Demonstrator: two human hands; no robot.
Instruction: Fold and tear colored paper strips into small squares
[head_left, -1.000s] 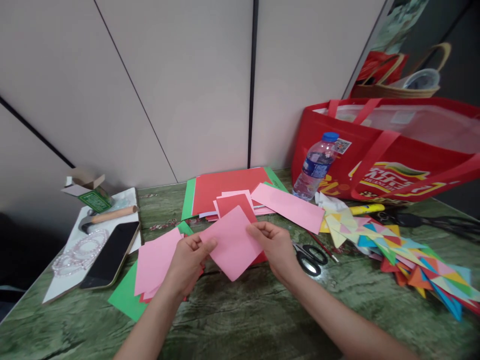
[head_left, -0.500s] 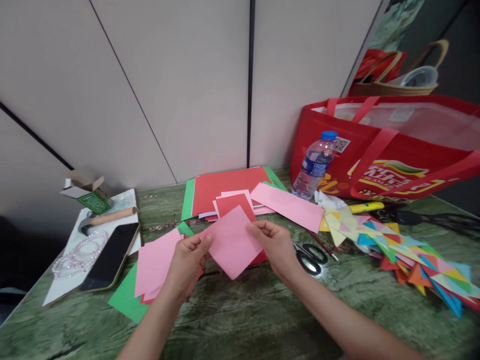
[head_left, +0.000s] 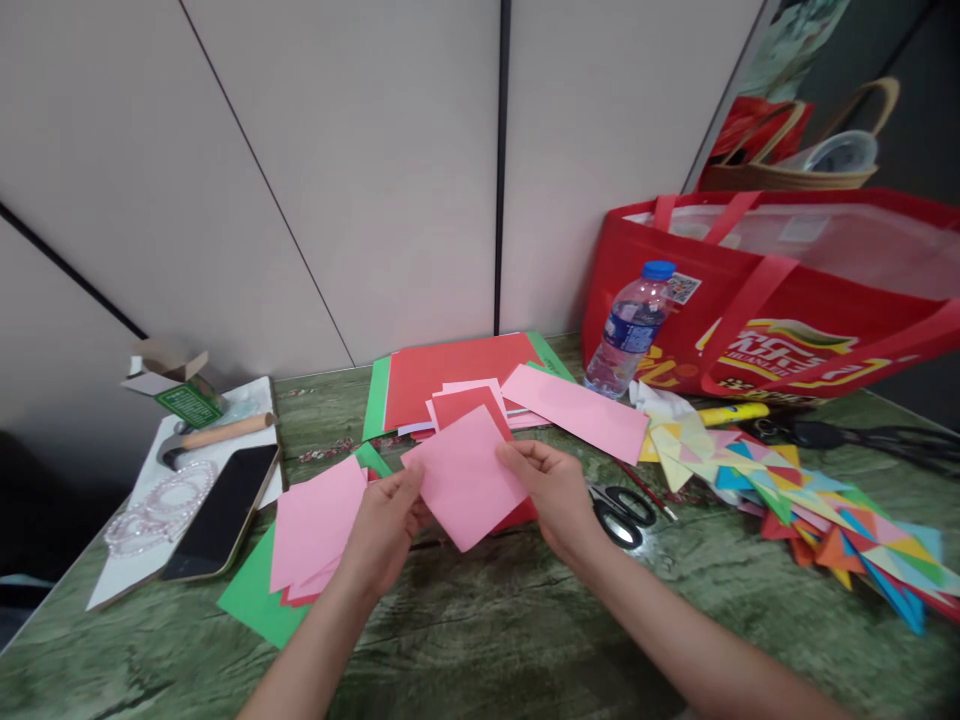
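Note:
Between my hands a square sheet of pink paper is held up over the table, one corner toward me. My left hand pinches its left side between thumb and fingers. On the opposite side, my right hand grips the right corner the same way. Behind the sheet lie red and pink paper pieces, partly covered by it. Left of my left hand sits a pile of pink paper squares over a green sheet. Black-handled scissors rest just right of my right hand, their blades partly hidden.
A pink paper strip and a water bottle stand near a red bag. Folded coloured paper pieces spread at the right. On the left are a phone, a bead string and a small green box.
The pink square has turned slightly in my hands, and its left corner now shows above my left thumb. My left hand has shifted a little; everything else stays put.

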